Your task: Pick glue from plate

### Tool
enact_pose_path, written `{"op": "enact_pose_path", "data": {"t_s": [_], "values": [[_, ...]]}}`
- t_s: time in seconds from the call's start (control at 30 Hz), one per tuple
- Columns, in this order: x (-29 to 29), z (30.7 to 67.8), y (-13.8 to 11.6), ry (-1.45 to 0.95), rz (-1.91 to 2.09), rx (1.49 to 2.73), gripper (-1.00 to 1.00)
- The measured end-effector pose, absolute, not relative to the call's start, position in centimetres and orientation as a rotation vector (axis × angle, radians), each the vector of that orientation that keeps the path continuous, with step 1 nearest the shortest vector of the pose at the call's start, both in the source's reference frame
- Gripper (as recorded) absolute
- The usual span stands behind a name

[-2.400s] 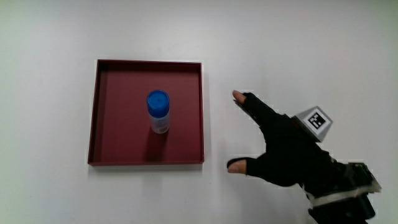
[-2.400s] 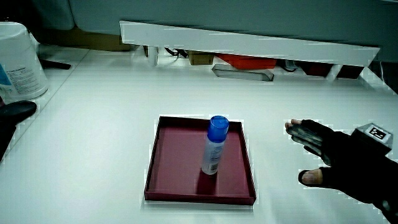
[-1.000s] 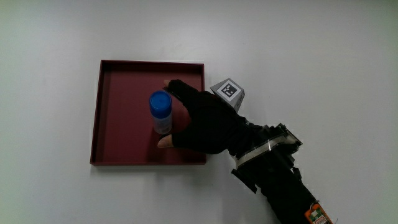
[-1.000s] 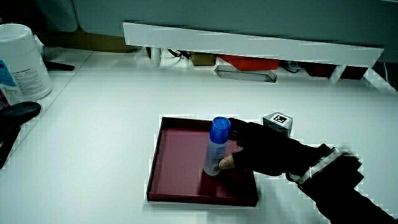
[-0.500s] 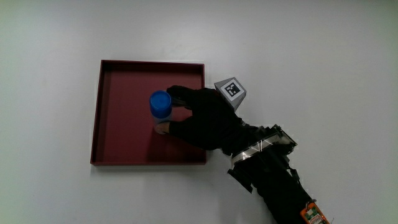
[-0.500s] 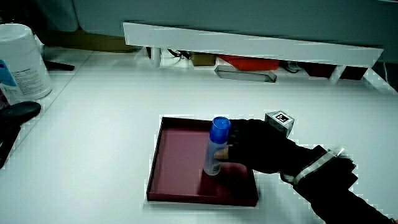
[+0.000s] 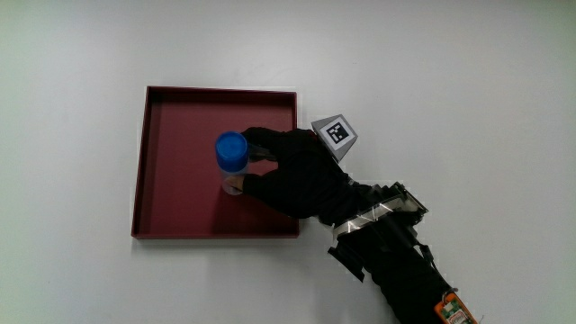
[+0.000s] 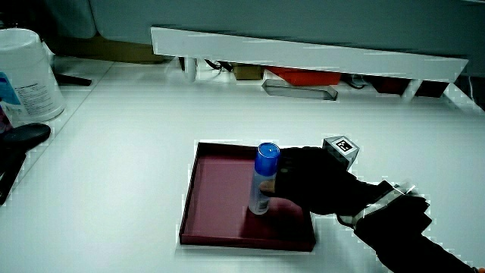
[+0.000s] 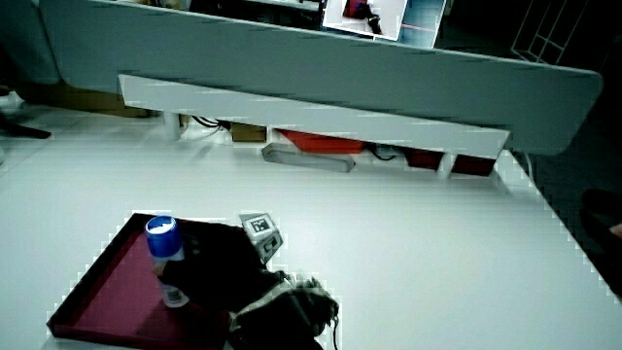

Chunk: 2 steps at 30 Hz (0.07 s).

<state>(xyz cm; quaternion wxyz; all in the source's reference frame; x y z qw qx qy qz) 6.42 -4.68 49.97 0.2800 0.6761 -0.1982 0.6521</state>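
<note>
The hand (image 7: 292,171) has come from the bare table beside the plate and is now inside it, closing around the glue (image 7: 232,163). A moment ago the fingers were only near the tube; now they curl around its body, with the thumb on the side nearer to the person, so I judge the grip is made or almost made. In a side view the hand (image 8: 314,182) presses against the lower half of the tube, under the blue cap (image 8: 266,154).

The glue stands upright near the middle of the plate (image 7: 180,108), a little left of the frame centre in the main view. It has not left the plate floor, so the lift is not yet done. I think the next move is simply to raise it straight up over the low rim.

The table (image 7: 450,90) is white and smooth. In the upper part of both side views a low partition (image 9: 321,117) closes the table. A large white container (image 8: 26,72) stands at the upper left of a side view, well apart from the plate.
</note>
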Motion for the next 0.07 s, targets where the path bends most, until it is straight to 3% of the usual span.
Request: {"op": "enact_pose_path", "data": {"t_s": [0.07], "values": [[6.7, 49.3, -4.78, -0.542, 1.815, 1.765, 1.0]]}}
